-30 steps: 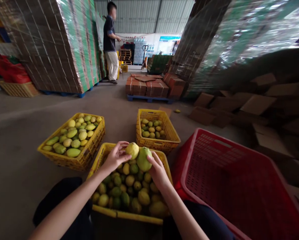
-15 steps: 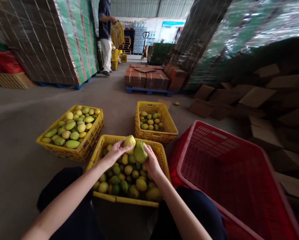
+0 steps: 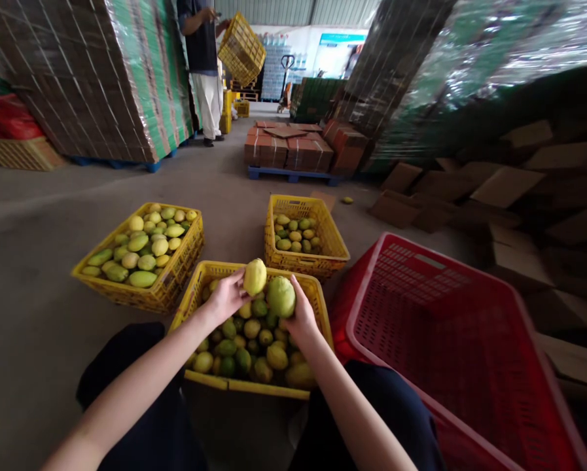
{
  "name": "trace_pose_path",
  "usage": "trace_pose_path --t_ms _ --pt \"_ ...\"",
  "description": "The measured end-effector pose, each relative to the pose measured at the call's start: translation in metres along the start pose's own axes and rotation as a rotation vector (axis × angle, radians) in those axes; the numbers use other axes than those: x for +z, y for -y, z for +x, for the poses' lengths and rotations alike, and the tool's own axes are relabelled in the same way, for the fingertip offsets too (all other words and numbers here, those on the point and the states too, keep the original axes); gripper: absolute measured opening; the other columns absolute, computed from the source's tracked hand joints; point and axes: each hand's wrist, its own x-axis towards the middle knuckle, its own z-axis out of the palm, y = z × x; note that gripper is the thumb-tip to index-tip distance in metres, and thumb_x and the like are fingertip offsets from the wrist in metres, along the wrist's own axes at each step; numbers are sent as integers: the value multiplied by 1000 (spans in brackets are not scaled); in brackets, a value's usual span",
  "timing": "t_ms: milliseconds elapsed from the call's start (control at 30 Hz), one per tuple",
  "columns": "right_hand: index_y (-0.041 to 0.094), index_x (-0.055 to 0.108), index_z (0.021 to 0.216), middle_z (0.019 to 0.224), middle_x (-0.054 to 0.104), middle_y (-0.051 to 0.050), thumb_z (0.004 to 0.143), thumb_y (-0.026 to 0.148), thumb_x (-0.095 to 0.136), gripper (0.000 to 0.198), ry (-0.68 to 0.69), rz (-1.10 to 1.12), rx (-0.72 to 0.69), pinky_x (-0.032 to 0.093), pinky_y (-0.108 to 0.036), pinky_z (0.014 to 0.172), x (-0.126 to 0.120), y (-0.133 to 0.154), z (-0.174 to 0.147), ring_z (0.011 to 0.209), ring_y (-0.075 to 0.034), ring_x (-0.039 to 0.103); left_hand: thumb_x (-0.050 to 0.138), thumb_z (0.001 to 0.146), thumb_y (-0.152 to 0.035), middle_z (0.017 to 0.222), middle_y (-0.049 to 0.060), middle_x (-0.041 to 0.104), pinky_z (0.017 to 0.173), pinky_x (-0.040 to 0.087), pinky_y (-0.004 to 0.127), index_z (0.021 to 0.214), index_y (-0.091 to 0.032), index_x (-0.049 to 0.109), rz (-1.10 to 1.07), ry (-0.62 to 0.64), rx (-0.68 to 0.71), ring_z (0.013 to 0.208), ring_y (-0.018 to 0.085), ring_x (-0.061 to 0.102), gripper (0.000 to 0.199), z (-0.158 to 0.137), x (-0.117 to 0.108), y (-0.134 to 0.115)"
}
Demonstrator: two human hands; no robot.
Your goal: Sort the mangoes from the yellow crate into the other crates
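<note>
My left hand [image 3: 228,297] is closed around a yellow lemon [image 3: 254,277], raised over the front yellow crate [image 3: 247,388]. Beside it, my right hand [image 3: 303,317] grips a larger, bumpy green lemon [image 3: 281,297]. The two fruits are close together. Below them, the front crate holds many loose yellow and green lemons [image 3: 252,329], partly hidden by my hands. Another yellow crate [image 3: 178,268] at the left is heaped with similar, larger fruit [image 3: 146,261]. A third yellow crate [image 3: 322,261], behind the front one, is partly filled.
A big red crate [image 3: 372,297] stands at my right. Flattened cardboard [image 3: 506,196] lies in a pile behind it. Cartons [image 3: 288,154] sit on a blue pallet ahead. One fruit [image 3: 347,200] lies on the floor. In the back, a person [image 3: 202,65] holds a yellow crate [image 3: 243,51].
Both fruits have turned in my hands, and the green one has shifted slightly right. In the back, the person has raised and tilted the yellow crate.
</note>
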Motion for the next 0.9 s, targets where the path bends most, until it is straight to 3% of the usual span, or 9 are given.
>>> trace_pose_path --t_ms 133,233,400,500,667,900 --pt "23 62 78 62 69 -1 74 49 68 27 16 34 100 59 -41 62 -5 1 2 71 -26 71 58 87 -27 85 5 69 73 57 33 90 -17 64 -66 0 -24 78 18 66 12 -2 3 -1" --pt "23 62 79 65 69 -2 79 50 60 28 20 68 173 57 -40 59 -6 2 0 66 -25 69 59 87 -38 82 6 69 62 55 27 93 -15 64 -47 43 -65 68 16 64 24 -5 4 -3" --pt "22 63 79 63 68 1 73 39 68 18 -20 134 93 57 -36 58 -1 7 -6 55 -19 63 52 91 -41 69 6 64 43 45 18 87 -10 64 -69 61 -90 48 9 53 33 -4 3 -8" --pt "22 64 77 65 70 0 73 37 66 16 0 185 87 57 -36 59 0 8 -6 58 -19 64 43 93 -39 67 7 63 44 46 18 86 -9 64 -139 39 -70 49 10 53 37 -2 2 -10" --pt "22 63 73 65 71 -3 84 45 54 26 26 184 167 57 -38 59 -3 5 -2 61 -21 66 44 92 -35 72 9 67 49 51 22 89 -9 66 -147 -15 -71 57 14 60 35 -1 0 -10" --pt "19 64 84 69 71 -8 92 50 43 38 21 177 251 58 -37 60 -2 10 -4 67 -22 69 41 93 -22 71 11 69 51 53 25 95 -9 64 -135 -66 -87 56 17 63 27 3 -2 -3"
